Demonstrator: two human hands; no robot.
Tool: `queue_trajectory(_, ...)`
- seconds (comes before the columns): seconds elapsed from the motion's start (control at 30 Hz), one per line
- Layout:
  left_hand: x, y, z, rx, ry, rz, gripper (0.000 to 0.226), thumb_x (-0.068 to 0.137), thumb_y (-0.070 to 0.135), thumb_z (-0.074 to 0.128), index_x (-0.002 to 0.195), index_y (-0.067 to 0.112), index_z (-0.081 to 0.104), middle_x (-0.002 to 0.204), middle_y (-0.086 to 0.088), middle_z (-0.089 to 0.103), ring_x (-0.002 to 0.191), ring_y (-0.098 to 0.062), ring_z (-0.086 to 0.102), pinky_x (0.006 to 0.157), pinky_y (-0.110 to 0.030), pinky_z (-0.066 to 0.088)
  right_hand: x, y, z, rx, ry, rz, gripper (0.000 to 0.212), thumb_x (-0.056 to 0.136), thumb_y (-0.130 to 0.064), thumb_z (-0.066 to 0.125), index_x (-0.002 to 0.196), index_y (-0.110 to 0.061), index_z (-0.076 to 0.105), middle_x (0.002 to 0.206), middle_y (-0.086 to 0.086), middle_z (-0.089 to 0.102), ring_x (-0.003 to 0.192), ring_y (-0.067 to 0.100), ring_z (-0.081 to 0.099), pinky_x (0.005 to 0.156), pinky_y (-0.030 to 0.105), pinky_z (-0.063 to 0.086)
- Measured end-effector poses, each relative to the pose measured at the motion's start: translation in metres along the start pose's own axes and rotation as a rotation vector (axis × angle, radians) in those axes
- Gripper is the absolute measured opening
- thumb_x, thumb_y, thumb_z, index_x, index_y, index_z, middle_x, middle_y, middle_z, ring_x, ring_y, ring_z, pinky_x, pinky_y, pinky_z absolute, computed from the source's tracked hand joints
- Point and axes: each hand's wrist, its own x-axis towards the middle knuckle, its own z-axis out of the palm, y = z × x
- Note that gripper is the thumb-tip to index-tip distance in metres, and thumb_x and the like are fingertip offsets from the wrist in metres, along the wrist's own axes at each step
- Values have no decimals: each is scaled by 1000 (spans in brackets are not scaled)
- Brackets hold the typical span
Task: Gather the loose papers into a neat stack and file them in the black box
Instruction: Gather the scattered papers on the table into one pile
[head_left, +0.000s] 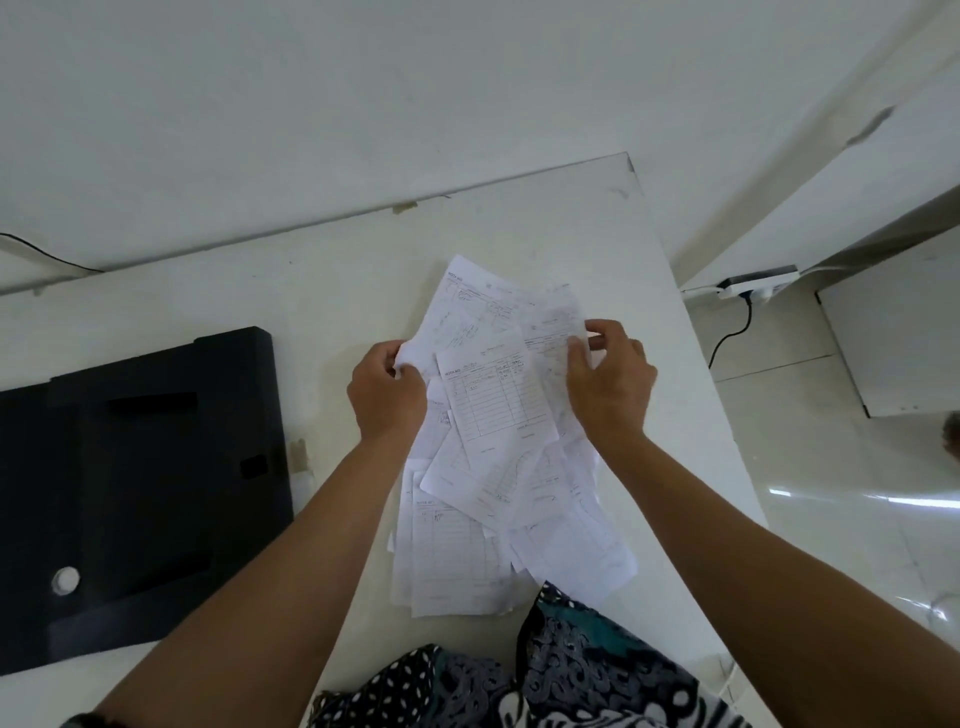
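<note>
I've got both hands on the papers now, a loose heap of printed forms fanned out on the white table, some hanging toward the near edge. My left hand has its fingers curled round the left edge of the upper sheets, thumb on top. My right hand pinches the right edge, fingertips tucked under, thumb over. The top few sheets look lifted off the pile between the two hands; the rest lie flat and crooked below.

These are thin and light, floppy, with no stiffness at all. They'll slide over each other easily and crease if I squeeze hard. I reckon the best hold is on the two long edges, palms facing in, so I can square them up by tapping the bottom edge on the table. One-handed they'd droop and spill.

The black box sits to my left on the same table, just beside my left forearm, well clear of the heap. It looks closed, with a small white round thing on it.
</note>
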Motion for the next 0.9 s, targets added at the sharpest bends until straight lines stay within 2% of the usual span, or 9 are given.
queue_trajectory(0.2, -30, -16, 3, 10, -63, 16, 43, 87, -2, 51, 125, 13, 66, 113, 0, 71, 99, -21, 67, 73, -16, 47, -16, -2, 12, 106, -177, 81, 23, 104, -30, 40, 98, -18, 58, 84, -6, 59, 85, 23, 59, 74, 35, 46)
queue_trajectory(0.37, -43, -23, -8, 78, 47, -50, 47, 95, 29, 65, 136, 9, 58, 125, -3, 66, 112, -19, 63, 88, -22, 40, -26, 8, -4, -25, -78, 75, 47, 100, -49, 49, 138, -22, 51, 116, -4, 68, 109, 19, 63, 99, 43, 50)
queue_trajectory(0.43, -52, -34, -10, 117, 38, -43, 35, 95, 31, 64, 122, 9, 65, 116, -4, 69, 105, -18, 64, 85, -24, 40, -40, 19, -6, -159, -35, 64, 51, 100, -50, 48, 139, -18, 51, 126, 2, 63, 119, 24, 58, 104, 45, 44)
queue_trajectory(0.5, -64, -43, -4, 112, -10, 1, 16, 94, 30, 62, 88, 16, 67, 90, 2, 68, 85, -17, 65, 74, -23, 42, -63, 26, 2, -252, -70, 44, 54, 99, -49, 48, 141, -15, 50, 135, 9, 54, 124, 29, 51, 103, 46, 39)
queue_trajectory(0.57, -70, -50, 3, 99, -40, 48, 30, 91, 30, 62, 66, 18, 50, 69, 5, 54, 68, -18, 54, 63, -23, 36, -82, 30, 12, -283, -127, -8, 61, 96, -48, 53, 145, -13, 43, 140, 12, 45, 126, 32, 45, 103, 47, 39)
queue_trajectory(0.67, -72, -49, 0, 94, -42, 27, 15, 91, 30, 64, 87, 15, 67, 93, -2, 66, 86, -20, 62, 75, -24, 45, -84, 34, 10, -209, -134, 40, 69, 96, -48, 55, 152, -13, 35, 145, 12, 40, 132, 33, 40, 107, 48, 36)
queue_trajectory(0.77, -77, -57, -15, 172, 14, -20, 43, 94, 31, 65, 131, 11, 63, 130, -6, 62, 118, -22, 61, 100, -31, 48, -82, 49, -10, -228, -43, 163, 67, 97, -55, 48, 151, -15, 38, 148, 10, 42, 136, 30, 40, 110, 49, 33)
queue_trajectory(0.83, -84, -64, -19, 177, -11, 14, 37, 95, 29, 63, 128, 13, 66, 124, -5, 65, 113, -21, 64, 96, -29, 48, -93, 57, -17, -234, -36, 186, 63, 97, -55, 48, 147, -17, 43, 146, 9, 44, 134, 30, 42, 109, 49, 34)
queue_trajectory(0.9, -90, -66, -16, 148, -57, 79, 18, 94, 26, 62, 105, 18, 74, 105, -1, 72, 97, -17, 68, 86, -27, 53, -107, 58, -11, -206, -91, 129, 61, 97, -52, 52, 145, -17, 45, 142, 11, 45, 131, 31, 44, 108, 48, 37)
